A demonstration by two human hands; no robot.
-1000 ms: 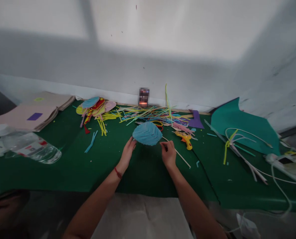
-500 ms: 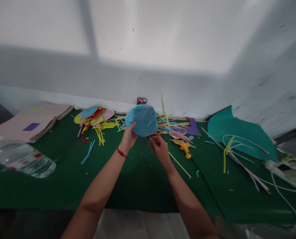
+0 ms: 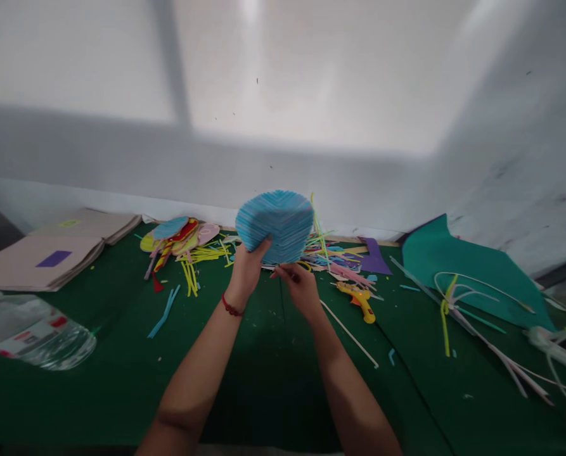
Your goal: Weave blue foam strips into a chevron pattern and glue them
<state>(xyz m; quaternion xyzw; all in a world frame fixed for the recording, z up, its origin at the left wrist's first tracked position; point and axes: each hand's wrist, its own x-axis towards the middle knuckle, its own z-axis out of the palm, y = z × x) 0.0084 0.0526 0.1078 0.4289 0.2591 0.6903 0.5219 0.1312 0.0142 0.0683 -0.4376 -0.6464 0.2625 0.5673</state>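
A rounded blue fan-like piece with slanting stripes stands upright above the green table. My left hand, with a red bracelet at the wrist, grips its lower left part, thumb on the striped face. Close under its lower edge, my right hand has its fingers pinched together. Something thin and dark hangs by those fingertips, too small to make out. Behind and right of the blue piece lies a pile of coloured strips.
A yellow glue gun with a black cord lies right of my hands. Colourful fans, an open book and a plastic bottle are at the left. Teal sheet and tied strips lie at the right.
The blue piece has turned and now looks wider, its stripes meeting in a V. My right hand has shifted slightly left and down beneath it. The view has tilted up a little.
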